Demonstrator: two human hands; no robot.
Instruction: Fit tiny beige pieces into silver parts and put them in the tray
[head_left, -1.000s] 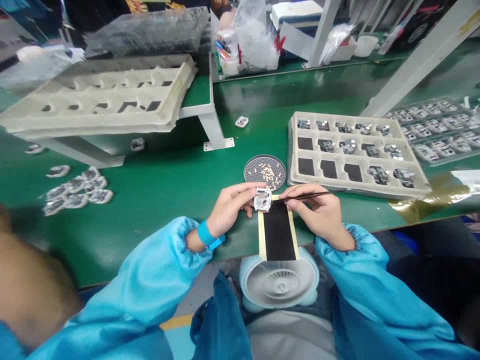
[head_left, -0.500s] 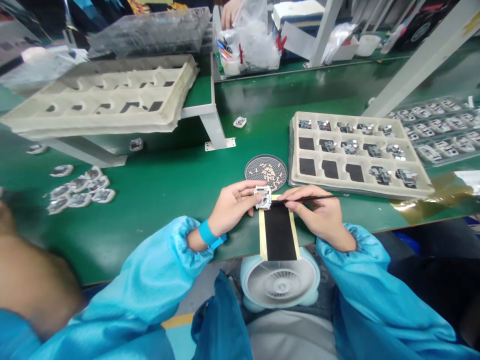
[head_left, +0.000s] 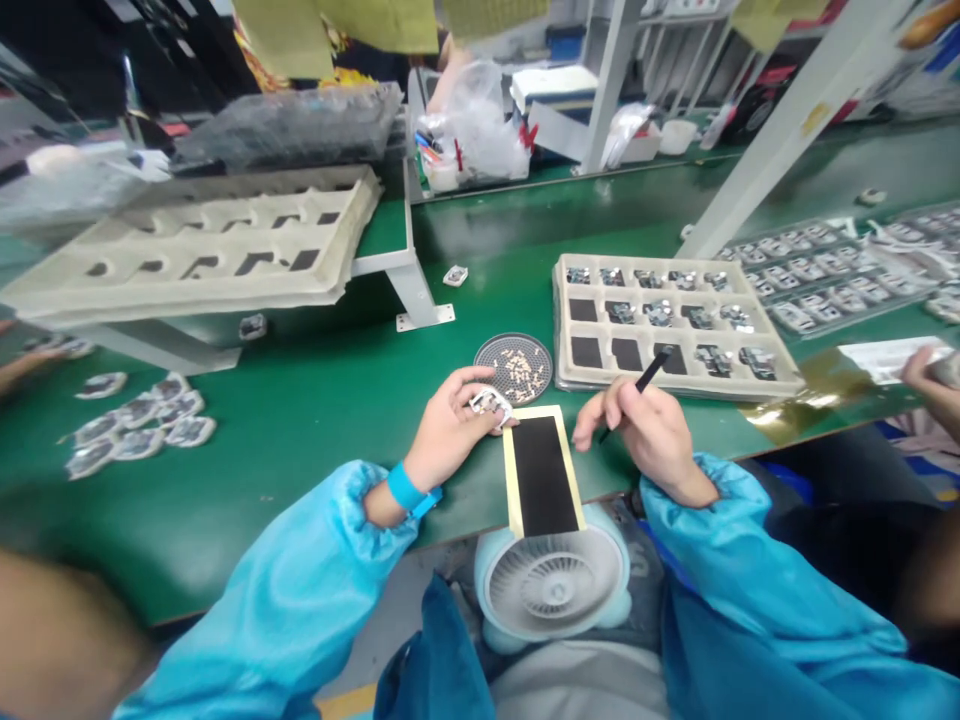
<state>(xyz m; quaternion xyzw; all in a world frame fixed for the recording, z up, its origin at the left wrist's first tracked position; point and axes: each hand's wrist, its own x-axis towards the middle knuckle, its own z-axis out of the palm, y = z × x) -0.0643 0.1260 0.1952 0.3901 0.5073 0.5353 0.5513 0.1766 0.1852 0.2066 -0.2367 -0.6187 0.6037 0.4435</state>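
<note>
Between the thumb and fingers of my left hand [head_left: 455, 428] is a small white-framed electronic part [head_left: 491, 403], tilted over the top left corner of a black sheet with pale yellow edges [head_left: 545, 475]. My right hand [head_left: 646, 432] is closed around slim black tweezers [head_left: 651, 372], their wide end up and their thin end pointing down to the left, apart from the part. Just beyond my left hand lies a round dark perforated dish [head_left: 487, 352] with many tiny beige pieces [head_left: 523, 372].
A beige compartment tray [head_left: 679, 385] holding circuit assemblies stands at the right. Several white-framed parts [head_left: 139, 410] lie at the left, near a raised stand [head_left: 420, 290] bearing another tray [head_left: 247, 285]. A fan [head_left: 555, 590] sits below the table edge. Another person's hand [head_left: 930, 375] is at far right.
My right hand has drawn back to the right, and the tweezers have swung from lying level at the part to standing steeply. My left hand has tilted the part. The view has shifted.
</note>
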